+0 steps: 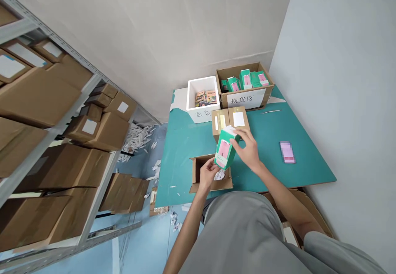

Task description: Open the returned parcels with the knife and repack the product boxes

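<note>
A green box with a pink picture on its front (223, 152) is held tilted above an open cardboard box (195, 175). My left hand (208, 175) grips its lower end, fingers closed on the bottom corner. At the upper end my right hand (248, 148) has its thumb and fingers on the white top flap. Some crumpled silvery material (219, 175) shows inside the cardboard box below. Just behind the green box stand two closed cardboard boxes (238, 118) with white labels, partly hidden by it.
At the table's back are a white foam bin (202, 113) with small packets and a large carton (262, 100) of similar green boxes. A blurred pink phone-like item (287, 152) lies on the green table (262, 175). Shelves of cartons (108, 129) stand left; paper scraps (136, 138) litter the floor.
</note>
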A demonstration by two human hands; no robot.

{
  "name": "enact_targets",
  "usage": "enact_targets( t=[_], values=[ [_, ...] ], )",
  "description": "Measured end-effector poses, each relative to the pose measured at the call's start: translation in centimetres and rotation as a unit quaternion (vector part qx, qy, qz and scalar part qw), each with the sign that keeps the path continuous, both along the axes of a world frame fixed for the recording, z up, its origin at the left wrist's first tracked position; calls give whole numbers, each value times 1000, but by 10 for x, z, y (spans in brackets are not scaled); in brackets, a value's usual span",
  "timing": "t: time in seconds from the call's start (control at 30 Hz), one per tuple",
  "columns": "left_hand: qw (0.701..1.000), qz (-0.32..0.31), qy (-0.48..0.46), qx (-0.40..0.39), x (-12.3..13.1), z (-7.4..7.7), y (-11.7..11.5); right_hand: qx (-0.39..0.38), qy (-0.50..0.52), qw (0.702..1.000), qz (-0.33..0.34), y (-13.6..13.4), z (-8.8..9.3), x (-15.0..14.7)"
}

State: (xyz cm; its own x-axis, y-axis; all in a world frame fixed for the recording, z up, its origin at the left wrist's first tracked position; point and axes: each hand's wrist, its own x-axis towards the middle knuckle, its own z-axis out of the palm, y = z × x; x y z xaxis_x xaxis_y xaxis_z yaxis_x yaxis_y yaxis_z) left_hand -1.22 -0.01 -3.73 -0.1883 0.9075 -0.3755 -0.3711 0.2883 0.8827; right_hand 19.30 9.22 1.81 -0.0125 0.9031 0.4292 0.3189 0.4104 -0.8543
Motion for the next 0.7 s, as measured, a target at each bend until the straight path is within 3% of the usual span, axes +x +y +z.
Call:
enact_targets(
  t=[0.1,0.2,0.3,0.37,0.47,0.57,0.63,0.7],
  values=[
    [994,11,82,65,-3,12,-4,-89,26,995,-29,27,-11,11],
    [975,-3,176,138,-5,37,8,-149,-4,988,-45,40,-28,19],
    [960,-13,221,173,-8,67,35,-227,-26,973,-10,28,-43,17],
    [959,-5,220,178,-12,84,57,-321,18,946,31,8,-51,10],
    [961,-7,216,171,-21,95,92,-474,176,857,97,-27,-56,-3],
    [967,-19,214,136,-26,93,117,-605,311,715,160,-55,-51,-12],
    [969,-26,217,112,-26,88,124,-662,352,637,179,-66,-45,-15],
    [970,-28,219,103,-23,84,124,-686,381,592,184,-72,-40,-15]
  ],
)
